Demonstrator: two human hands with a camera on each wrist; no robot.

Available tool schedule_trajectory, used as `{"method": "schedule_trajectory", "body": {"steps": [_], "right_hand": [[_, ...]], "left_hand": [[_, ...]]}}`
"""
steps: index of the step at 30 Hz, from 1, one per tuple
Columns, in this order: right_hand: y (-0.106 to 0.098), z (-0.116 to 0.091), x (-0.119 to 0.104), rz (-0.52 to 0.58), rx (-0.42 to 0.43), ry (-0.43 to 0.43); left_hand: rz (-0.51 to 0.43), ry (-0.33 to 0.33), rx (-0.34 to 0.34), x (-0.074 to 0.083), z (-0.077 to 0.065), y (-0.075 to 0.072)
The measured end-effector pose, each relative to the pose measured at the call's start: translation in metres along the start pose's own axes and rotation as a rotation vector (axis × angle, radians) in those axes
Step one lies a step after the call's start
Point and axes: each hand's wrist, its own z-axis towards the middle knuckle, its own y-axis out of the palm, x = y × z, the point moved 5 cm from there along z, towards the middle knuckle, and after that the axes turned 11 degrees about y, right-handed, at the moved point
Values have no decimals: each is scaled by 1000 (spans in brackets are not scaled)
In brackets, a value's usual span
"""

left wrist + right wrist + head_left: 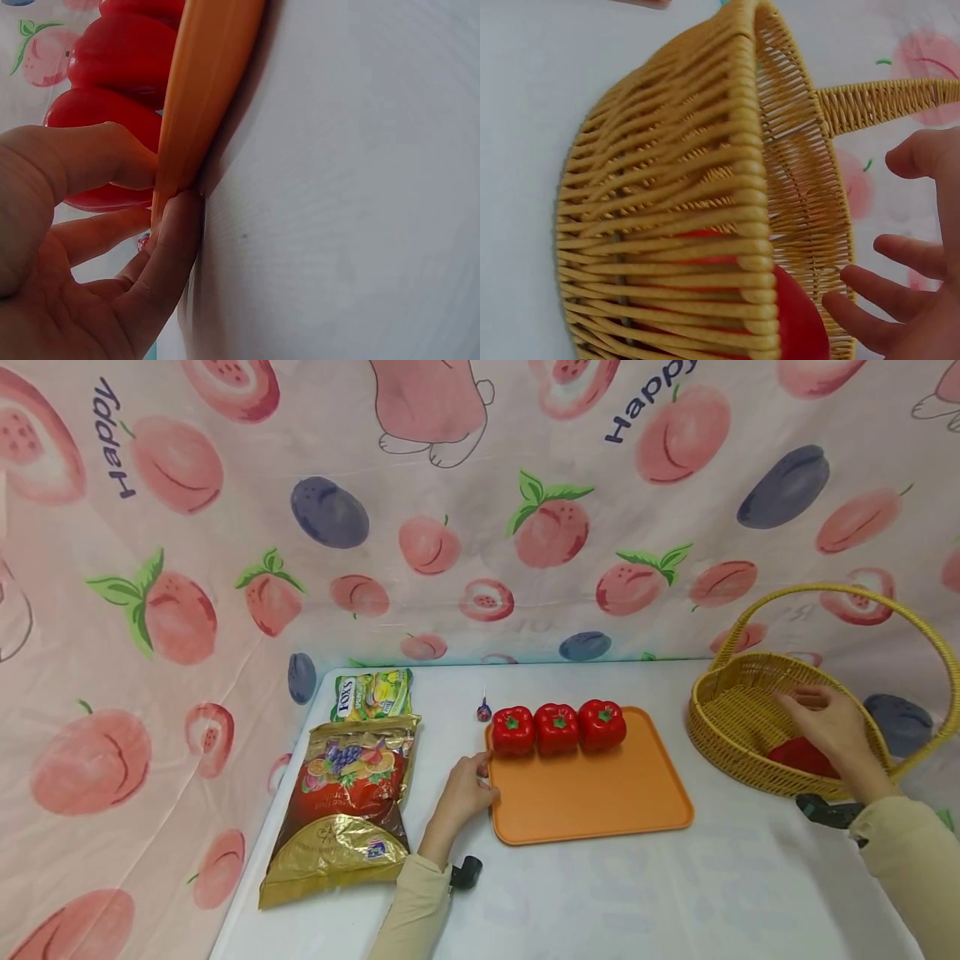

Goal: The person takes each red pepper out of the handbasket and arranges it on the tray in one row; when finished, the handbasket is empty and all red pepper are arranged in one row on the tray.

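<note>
At the left edge of the orange tray (592, 802), my left hand (459, 795) pinches the rim between thumb and fingers, as the left wrist view shows. Three red bell peppers (557, 729) stand in a row along the tray's far side. My right hand (828, 727) is over the yellow wicker basket (723, 760), fingers spread and nothing in them. Inside that basket lies a smooth red object (799, 319), partly hidden by the hand and the woven wall, so its kind is unclear.
Left of the tray lie a large gold and red candy bag (341, 802) and a smaller green and yellow Fox's packet (372, 694). A small wrapped lollipop (483, 710) is near the tray's far left corner. The basket's tall handle (847, 589) arches above it.
</note>
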Motion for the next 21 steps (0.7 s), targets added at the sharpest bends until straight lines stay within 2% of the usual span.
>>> {"method": "schedule_trajectory", "body": {"steps": [6,9,17,21], "right_hand": [[-6,7,3,-52,-25,-39],[-7,6,5,-55,-74,-43],[-13,10,11,-140,-155,-14],[-15,17,19,-188,-185,27]], "left_hand": [[-2,3,3,0,0,0],[1,3,1,0,0,0],[-1,6,-6,0,-1,0],[5,20,-4,1,-1,0]]}}
